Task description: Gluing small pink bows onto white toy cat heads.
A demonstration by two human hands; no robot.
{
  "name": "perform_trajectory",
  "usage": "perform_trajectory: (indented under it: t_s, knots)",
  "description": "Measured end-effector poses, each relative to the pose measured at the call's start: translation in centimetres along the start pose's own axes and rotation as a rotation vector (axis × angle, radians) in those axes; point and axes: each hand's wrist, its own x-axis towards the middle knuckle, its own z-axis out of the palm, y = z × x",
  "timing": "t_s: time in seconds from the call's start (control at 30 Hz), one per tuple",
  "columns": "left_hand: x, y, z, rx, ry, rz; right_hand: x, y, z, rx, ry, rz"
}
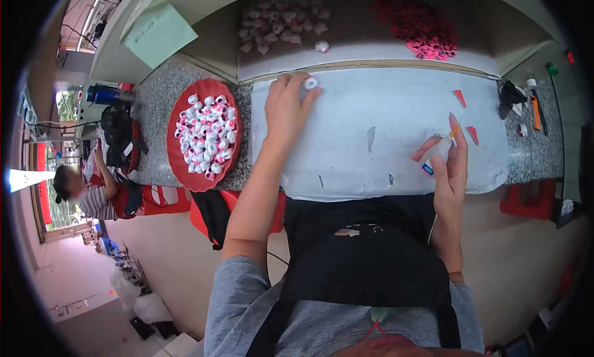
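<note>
My left hand [288, 106] is at the back left of the white paper-covered work surface [346, 165]. Its thumb and fingers are closed around a small round white piece [311, 83] with a hole in it. On the right, my right hand [451, 171] is wrapped round a small white squeeze bottle [440, 149] with a thin orange nozzle and a blue label. The nozzle tip points up and to the right, apart from the white piece. Two small red slivers [459, 99] lie on the paper beyond and beside the bottle.
A red scalloped plate [173, 137] heaped with white-and-pink pieces stands on the left. Behind the paper, a shelf bears a pile of white pieces [281, 22] and a pile of pink pieces [433, 38]. An orange cutter [535, 112] lies far right. Another person [93, 193] sits far left.
</note>
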Motion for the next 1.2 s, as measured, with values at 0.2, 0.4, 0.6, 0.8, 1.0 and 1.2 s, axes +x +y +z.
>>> perform_trajectory:
  t_s: [0.2,0.4,0.6,0.8,1.0,1.2]
  knots:
    - [-1.9,2.5,-1.3,-0.645,-0.154,-0.134,-0.5,0.1,1.2,0.024,0.001,0.059]
    - [-5.4,5.4,-1.3,-1.504,-0.162,-0.287,0.0,-0.6,2.0,0.064,-0.009,0.040]
    - [-6.7,6.9,-1.2,-1.770,-0.158,-0.432,0.6,-1.1,2.4,0.355,0.151,-0.066]
    - [-7.5,6.6,-0.9,-1.762,-0.164,-0.420,0.6,-1.1,3.9,0.220,0.154,-0.290]
    - [-7.8,6.4,-1.1,-1.752,-0.165,-0.416,-0.4,-1.4,4.8,-0.242,-0.037,-0.565]
    - [-7.8,6.4,-1.2,-1.754,-0.177,-0.419,-0.5,-1.5,5.1,-0.236,-0.050,-0.582]
